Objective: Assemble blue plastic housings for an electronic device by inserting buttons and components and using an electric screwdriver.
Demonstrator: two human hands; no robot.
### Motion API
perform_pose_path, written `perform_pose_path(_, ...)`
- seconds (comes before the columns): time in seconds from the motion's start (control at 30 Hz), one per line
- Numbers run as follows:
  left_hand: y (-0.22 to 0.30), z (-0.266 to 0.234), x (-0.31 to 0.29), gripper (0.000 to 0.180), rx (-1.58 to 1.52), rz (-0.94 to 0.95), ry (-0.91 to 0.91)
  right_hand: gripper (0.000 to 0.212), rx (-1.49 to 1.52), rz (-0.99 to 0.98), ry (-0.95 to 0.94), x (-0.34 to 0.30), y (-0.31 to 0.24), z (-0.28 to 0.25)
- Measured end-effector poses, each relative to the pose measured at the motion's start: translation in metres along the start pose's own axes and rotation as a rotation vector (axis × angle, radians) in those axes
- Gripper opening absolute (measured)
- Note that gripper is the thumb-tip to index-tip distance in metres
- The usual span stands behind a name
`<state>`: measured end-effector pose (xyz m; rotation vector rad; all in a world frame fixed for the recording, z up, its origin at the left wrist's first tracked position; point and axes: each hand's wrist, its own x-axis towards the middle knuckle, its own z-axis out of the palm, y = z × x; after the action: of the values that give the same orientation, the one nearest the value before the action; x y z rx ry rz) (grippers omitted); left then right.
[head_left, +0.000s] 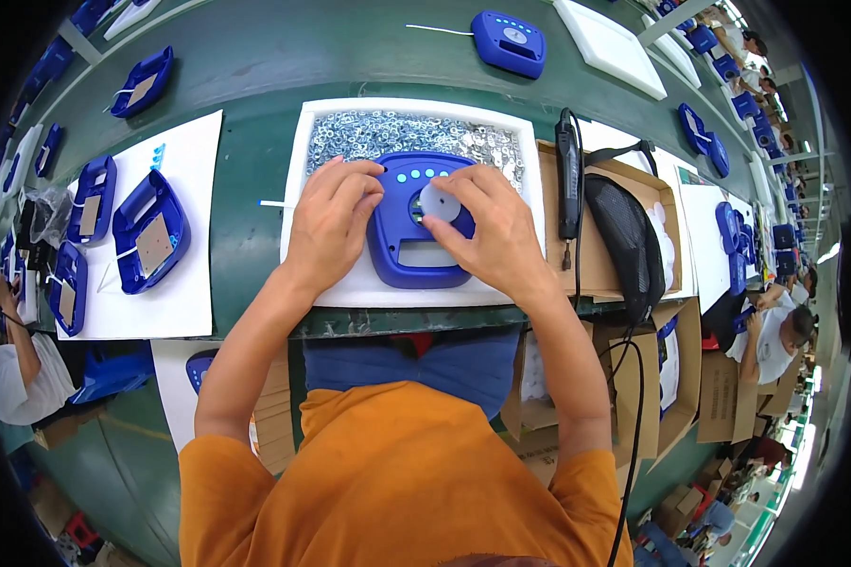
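A blue plastic housing (399, 257) with a row of light green dots lies in front of me on a white foam tray. In my right hand (497, 227), thumb and fingers pinch a round translucent grey disc (439, 205) by its right edge. The disc is over the housing's round opening, and part of a green board shows beside it. My left hand (331, 225) is at the housing's upper left edge, fingers bent and closed toward the thumb. Whatever it may hold is too small or hidden to make out.
Many small metal parts (388, 128) fill the back of the foam tray (303, 132). Open blue shells (151, 236) lie on a white sheet at left. At right, a cardboard box (667, 198) holds a black corded tool (568, 180) and a mesh pouch (619, 236). Another housing (509, 44) lies farther back.
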<state>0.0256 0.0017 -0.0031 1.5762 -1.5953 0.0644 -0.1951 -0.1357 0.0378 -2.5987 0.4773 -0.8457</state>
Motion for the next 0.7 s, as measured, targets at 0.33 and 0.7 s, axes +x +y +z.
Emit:
perform_pose_path(0.33, 0.000, 0.001, -0.001, 0.012, -0.030, -0.005, -0.005, 0.010, 0.215, 0.240, 0.072, -0.001, -0.004, -0.003)
perform_pose_path(0.7, 0.002, 0.001, 0.000, 0.011, -0.021, -0.008, -0.024, 0.017, 0.004, 0.232, 0.128, -0.003, 0.004, 0.014)
